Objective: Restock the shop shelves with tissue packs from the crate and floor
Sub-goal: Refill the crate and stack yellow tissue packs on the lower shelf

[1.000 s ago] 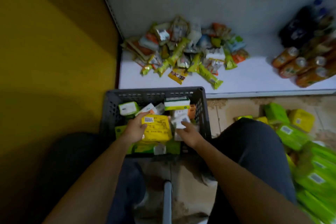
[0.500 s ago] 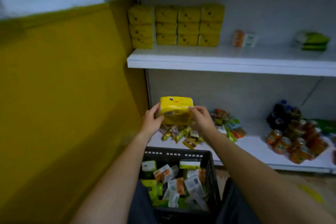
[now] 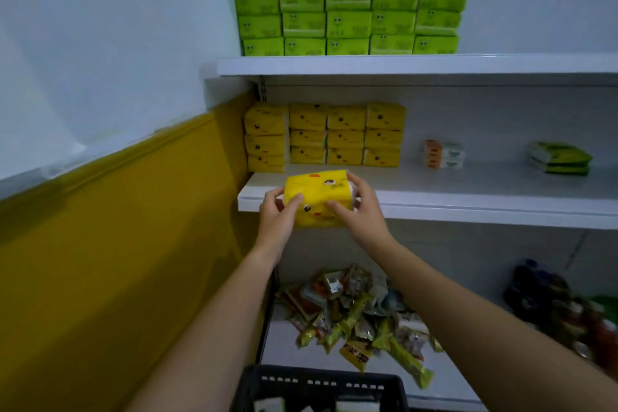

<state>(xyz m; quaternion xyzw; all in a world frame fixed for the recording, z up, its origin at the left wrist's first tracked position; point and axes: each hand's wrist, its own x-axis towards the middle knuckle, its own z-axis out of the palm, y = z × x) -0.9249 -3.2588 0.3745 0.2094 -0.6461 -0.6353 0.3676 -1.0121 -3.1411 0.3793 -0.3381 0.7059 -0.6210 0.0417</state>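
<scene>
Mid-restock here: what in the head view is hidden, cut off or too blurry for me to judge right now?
- Black crate: head view, cut off by the bottom edge; most of its contents unseen.
- Bottles: head view, blurred and cut by the right edge; count unclear.
- Yellow tissue pack: head view, left hand and right hand cover its ends; its underside is hidden.
- Small packs: head view, too small to read the labels.

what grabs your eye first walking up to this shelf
The yellow tissue pack stands out, gripped between the left hand and right hand at the lip of the middle shelf. Behind it sits a stack of matching yellow packs, and a block of green packs lines the top shelf.
</scene>
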